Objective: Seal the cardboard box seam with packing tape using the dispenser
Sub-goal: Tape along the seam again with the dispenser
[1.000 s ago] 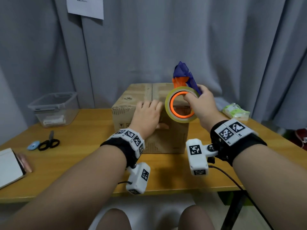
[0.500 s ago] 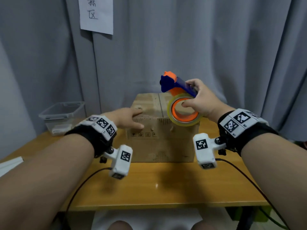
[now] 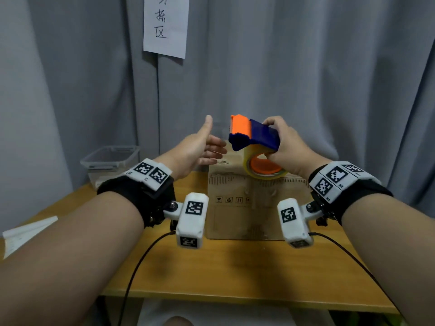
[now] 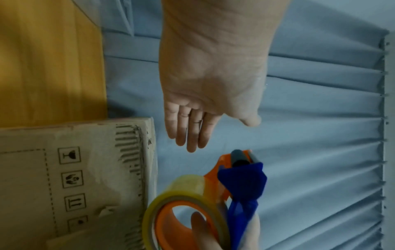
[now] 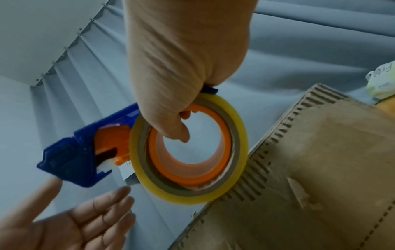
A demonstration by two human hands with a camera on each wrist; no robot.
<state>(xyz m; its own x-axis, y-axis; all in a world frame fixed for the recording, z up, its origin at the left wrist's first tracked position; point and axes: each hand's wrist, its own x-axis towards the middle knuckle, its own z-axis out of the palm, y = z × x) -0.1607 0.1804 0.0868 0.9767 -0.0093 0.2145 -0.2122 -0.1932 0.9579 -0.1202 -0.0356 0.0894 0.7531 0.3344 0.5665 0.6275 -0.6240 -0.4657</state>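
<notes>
Where the head view centres on the wooden table (image 3: 235, 267), a brown cardboard box (image 3: 249, 208) is seen standing on it, its front printed with small handling symbols and a dashed rectangle. Above the box's top edge, right of centre, the tape dispenser (image 3: 255, 135) is gripped by the right hand (image 3: 286, 147), whose fingers are curled over its blue plastic body; an orange block forms its front, and a yellowish roll of tape (image 3: 263, 165) on an orange core hangs beneath. Just left of it the left hand (image 3: 197, 147) is held spread, thumb up and fingers straight, apart from the dispenser. At centre left a clear plastic container (image 3: 110, 158) is set before a pleated grey curtain (image 3: 306, 78), on which a paper sign (image 3: 166, 24) with handwritten characters is hung at the top.

In the left wrist view, the left hand (image 4: 205, 104) is shown open at the centre, fingers straight and close together, pointing toward the dispenser (image 4: 241, 182) at the lower middle. The glossy roll (image 4: 183, 203) lies beside the box's corrugated edge (image 4: 136, 152).

In the right wrist view, the dispenser (image 5: 72, 150) sits at centre left. The roll (image 5: 188, 148) is held with the right hand's (image 5: 183, 64) thumb hooked through the smooth orange core. At the lower left the open left hand (image 5: 81, 225) is seen, and the box (image 5: 320, 177), with torn patches on its surface, fills the lower right.
</notes>
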